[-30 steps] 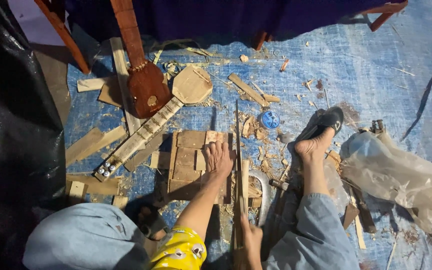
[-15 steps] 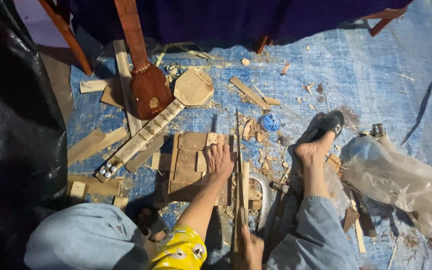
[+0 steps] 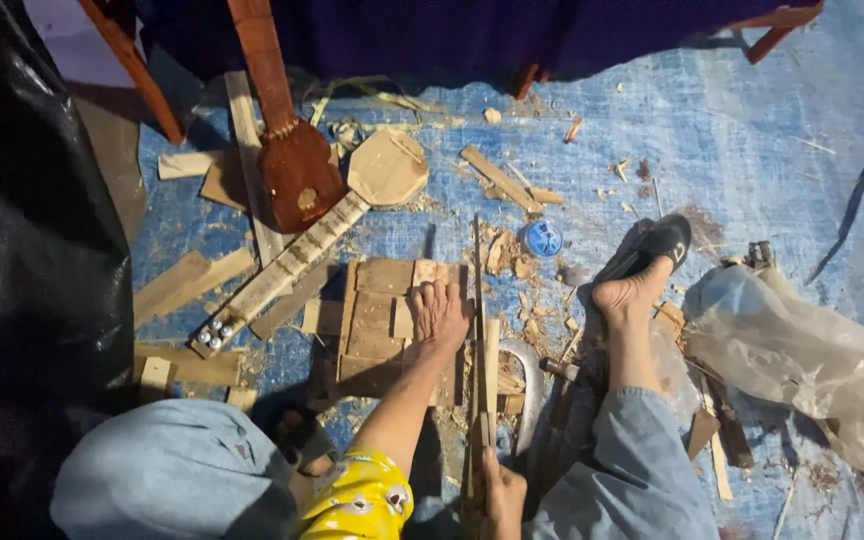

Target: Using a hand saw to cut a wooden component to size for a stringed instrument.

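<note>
A: What is the left hand (image 3: 439, 313) doing on that flat slab of pale wooden blocks (image 3: 380, 322)?

B: It lies palm down with the fingers spread, pressing the slab against the blue woven tarpaulin (image 3: 752, 130). Judging by the pose, the weight keeps the wood from sliding.

A: And the right hand (image 3: 502, 495)?

B: It is at six o'clock, curled tightly round the near end of a long thin wooden strip (image 3: 478, 340) standing on edge. The strip runs towards twelve o'clock, just beside the pressing hand at its three o'clock side, so the slab likely serves as a stop.

A: The foot?

B: A bare foot (image 3: 627, 295) rests at three o'clock, toes on a black sandal (image 3: 652, 250), probably bracing the body.

A: Anything else nearby?

B: A brown stringed instrument body (image 3: 297, 175) and an unfinished pale wooden instrument neck with an octagonal head (image 3: 342, 215) lie at eleven o'clock, well apart from the work.
</note>
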